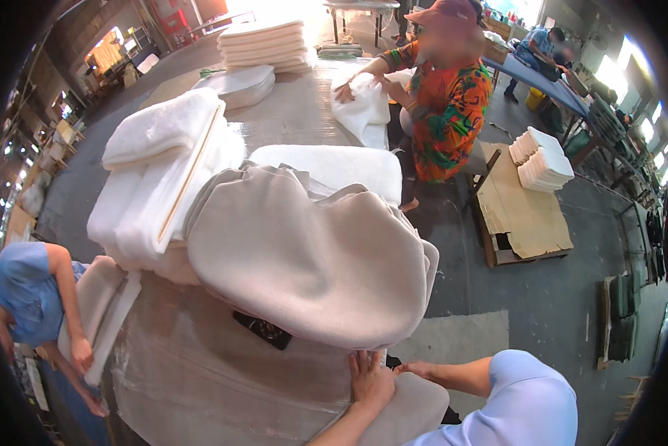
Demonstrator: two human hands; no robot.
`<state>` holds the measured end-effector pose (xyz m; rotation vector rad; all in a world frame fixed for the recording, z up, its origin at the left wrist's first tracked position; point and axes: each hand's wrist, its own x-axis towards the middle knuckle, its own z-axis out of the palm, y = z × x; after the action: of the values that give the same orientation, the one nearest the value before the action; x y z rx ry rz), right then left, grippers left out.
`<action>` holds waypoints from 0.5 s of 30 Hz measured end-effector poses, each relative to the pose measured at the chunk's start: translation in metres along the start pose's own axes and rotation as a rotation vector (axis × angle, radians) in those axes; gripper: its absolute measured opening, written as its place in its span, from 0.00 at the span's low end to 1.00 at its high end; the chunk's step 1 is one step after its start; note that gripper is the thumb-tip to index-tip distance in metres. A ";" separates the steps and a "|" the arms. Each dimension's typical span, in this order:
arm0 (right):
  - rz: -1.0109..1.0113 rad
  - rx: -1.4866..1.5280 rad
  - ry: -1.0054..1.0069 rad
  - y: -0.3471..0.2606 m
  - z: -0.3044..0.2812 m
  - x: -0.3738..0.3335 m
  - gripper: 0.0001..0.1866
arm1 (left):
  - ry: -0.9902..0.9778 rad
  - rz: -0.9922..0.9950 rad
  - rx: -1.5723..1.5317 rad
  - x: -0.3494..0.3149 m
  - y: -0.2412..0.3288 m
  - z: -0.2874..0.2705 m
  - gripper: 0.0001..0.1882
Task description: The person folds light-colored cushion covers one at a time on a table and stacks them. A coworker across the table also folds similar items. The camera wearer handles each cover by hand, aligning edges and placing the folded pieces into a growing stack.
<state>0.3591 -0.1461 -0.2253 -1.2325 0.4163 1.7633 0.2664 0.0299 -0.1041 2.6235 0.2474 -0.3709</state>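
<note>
At the lower right, a light grey fabric-covered pad (405, 412) lies at the table's near edge. My left hand (371, 380) rests flat on its upper end, fingers stretched toward the grey stack. My right hand (417, 369) is at the pad's far right edge, its fingers bent and closed there; the pad partly hides them. Some black material shows beside that edge, its kind unclear. Just beyond my hands, a large stack of soft grey fabric pieces (312, 260) slumps over the table. A flat black object (262, 329) lies partly beneath it.
Thick white padding (155, 178) is piled at the left, with more white stacks (263, 46) farther back. A co-worker in an orange patterned shirt (453, 104) handles white padding. Another in blue (29, 290) holds a pad at left. White pieces (542, 160) sit on a cardboard-topped stand (524, 215).
</note>
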 end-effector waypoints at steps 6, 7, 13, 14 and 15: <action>-0.013 0.189 -0.114 -0.002 0.011 -0.016 0.11 | -0.076 0.006 0.063 -0.008 -0.003 -0.024 0.19; 0.011 0.212 -0.140 -0.006 0.014 -0.025 0.12 | -0.093 0.013 0.088 -0.008 -0.004 -0.023 0.19; 0.026 0.170 -0.061 -0.013 0.027 -0.037 0.17 | -0.043 0.027 0.036 -0.010 -0.005 -0.027 0.20; 0.034 0.156 -0.067 -0.016 0.028 -0.032 0.17 | 0.022 0.031 0.005 -0.009 -0.008 -0.025 0.20; 0.039 0.159 -0.050 -0.016 0.028 -0.036 0.17 | 0.081 0.059 -0.043 -0.009 -0.011 -0.016 0.20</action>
<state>0.3599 -0.1356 -0.1783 -1.0730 0.5442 1.7539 0.2591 0.0456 -0.0928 2.6000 0.2021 -0.2369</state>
